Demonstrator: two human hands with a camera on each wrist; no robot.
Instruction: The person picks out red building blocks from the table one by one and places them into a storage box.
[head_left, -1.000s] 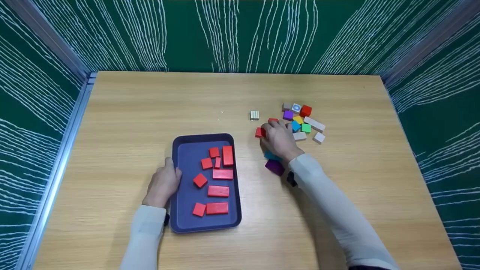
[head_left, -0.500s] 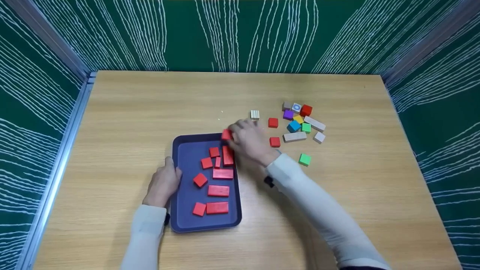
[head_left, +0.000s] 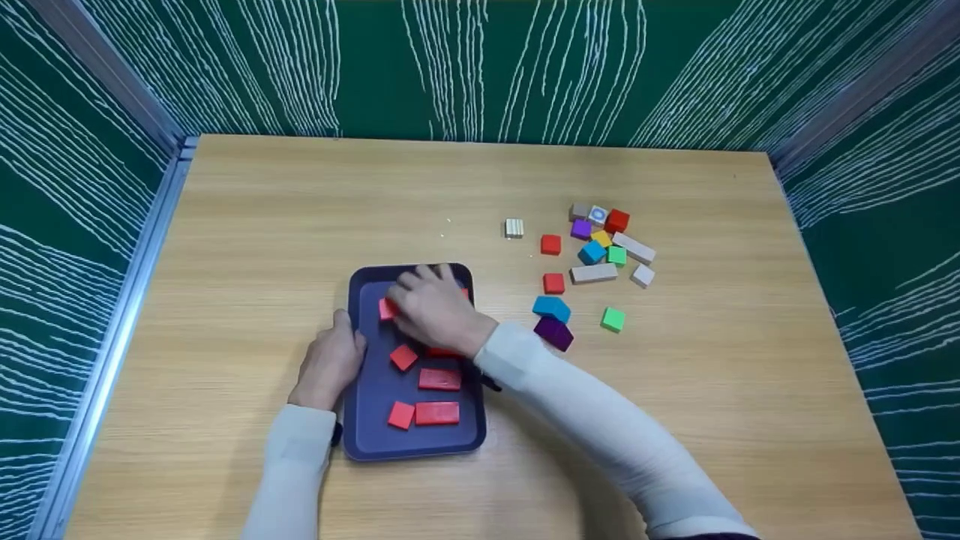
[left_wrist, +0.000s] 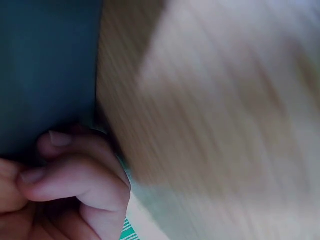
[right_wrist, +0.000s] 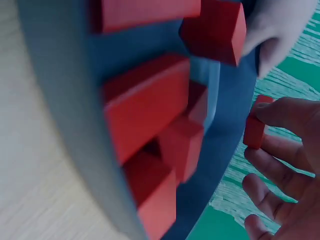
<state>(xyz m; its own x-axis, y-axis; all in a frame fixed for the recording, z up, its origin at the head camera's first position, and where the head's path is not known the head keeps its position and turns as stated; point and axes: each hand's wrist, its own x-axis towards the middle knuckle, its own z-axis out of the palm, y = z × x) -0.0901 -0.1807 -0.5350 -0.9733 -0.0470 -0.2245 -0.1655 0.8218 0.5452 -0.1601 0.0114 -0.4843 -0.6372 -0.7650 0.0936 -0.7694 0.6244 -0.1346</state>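
Note:
A dark blue tray (head_left: 367, 442) lies on the table with several red blocks in it, among them a long red block (head_left: 437, 413). My left hand (head_left: 328, 365) grips the tray's left rim, and the left wrist view shows its curled fingers (left_wrist: 75, 185) against the tray wall. Over the tray's upper part is my right hand (head_left: 437, 309). It pinches a small red block (right_wrist: 254, 131) between thumb and forefinger, the other fingers spread. In the head view that hand hides some of the red blocks beneath it.
Right of the tray, two red cubes (head_left: 551, 244) lie near a cluster of coloured blocks, with a grey bar (head_left: 594, 274) at its front. A blue block (head_left: 552, 307), a purple block (head_left: 553, 333) and a green cube (head_left: 613, 319) lie nearer. A striped cube (head_left: 514, 228) sits apart.
My right hand has carried a red block left from the loose blocks, across the tray's right rim, to over the tray's upper left. The left hand keeps its hold on the rim.

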